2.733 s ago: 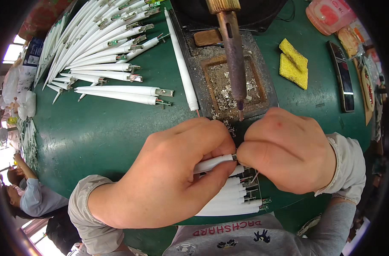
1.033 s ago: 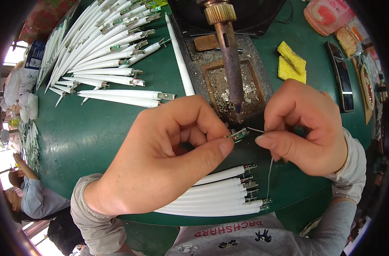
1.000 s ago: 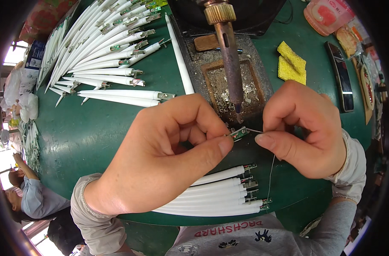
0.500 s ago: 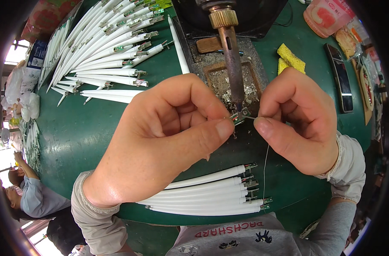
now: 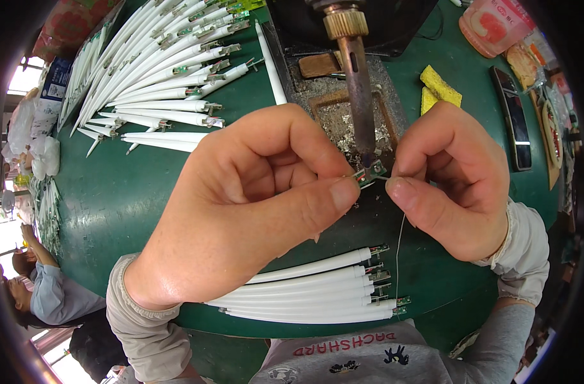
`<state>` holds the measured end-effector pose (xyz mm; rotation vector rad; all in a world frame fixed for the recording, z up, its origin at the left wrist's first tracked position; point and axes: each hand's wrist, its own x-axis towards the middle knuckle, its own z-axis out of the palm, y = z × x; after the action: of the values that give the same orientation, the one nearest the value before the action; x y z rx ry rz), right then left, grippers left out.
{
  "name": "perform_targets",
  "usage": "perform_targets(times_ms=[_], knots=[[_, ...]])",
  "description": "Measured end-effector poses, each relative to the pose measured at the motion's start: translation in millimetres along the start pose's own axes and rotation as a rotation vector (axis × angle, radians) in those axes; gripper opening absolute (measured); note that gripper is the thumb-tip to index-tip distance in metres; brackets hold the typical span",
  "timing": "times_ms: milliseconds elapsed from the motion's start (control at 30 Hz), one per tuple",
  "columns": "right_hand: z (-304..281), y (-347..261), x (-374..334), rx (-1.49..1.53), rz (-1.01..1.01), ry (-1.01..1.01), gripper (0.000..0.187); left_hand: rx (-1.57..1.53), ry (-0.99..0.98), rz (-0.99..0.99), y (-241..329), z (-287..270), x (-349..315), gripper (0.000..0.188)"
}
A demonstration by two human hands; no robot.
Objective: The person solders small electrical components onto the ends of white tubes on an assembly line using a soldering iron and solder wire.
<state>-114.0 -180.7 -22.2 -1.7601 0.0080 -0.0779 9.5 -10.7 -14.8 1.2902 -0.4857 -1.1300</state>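
My left hand (image 5: 247, 205) pinches a small green circuit board (image 5: 363, 178) between thumb and forefinger; whatever lies behind it in the palm is hidden. Straight above the board stands a soldering iron (image 5: 359, 96), its dark tip at or just touching the board. Between the thumb and forefinger of my right hand (image 5: 455, 185) is a thin solder wire (image 5: 399, 256). Its short end points at the board beside the iron's tip, and the long part hangs down toward the table's near edge.
White tapered tubes (image 5: 317, 288) with small boards at their ends lie in front of me; many more tubes (image 5: 157, 77) fan out at far left. Behind the hands is a solder-spattered tray (image 5: 324, 102). Yellow sponges (image 5: 440, 86), a phone (image 5: 511, 118) and a pink cup (image 5: 493, 25) stand right.
Both hands have shifted slightly right with the board and the solder wire. A bit more of the board shows past the iron's tip. The whole view has also drifted a little.
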Motion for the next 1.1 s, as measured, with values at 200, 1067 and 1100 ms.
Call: perform_targets(times_ms=[200, 1067, 1100], knots=[[-3.6, -2.1, -0.1, -0.068, 0.003, -0.016, 0.017, -0.019, -0.013, -0.046, 2.3, -0.9, -0.7, 0.011], [1.8, 4.2, 2.0, 0.044, -0.023, -0.004, 0.017, 0.035, -0.032, -0.094, 5.5, -2.9, 1.9, 0.012], [0.9, 4.7, 1.9, 0.030, -0.034, -0.003, 0.017, 0.023, -0.038, -0.113, 6.4, -3.2, 2.5, 0.012]])
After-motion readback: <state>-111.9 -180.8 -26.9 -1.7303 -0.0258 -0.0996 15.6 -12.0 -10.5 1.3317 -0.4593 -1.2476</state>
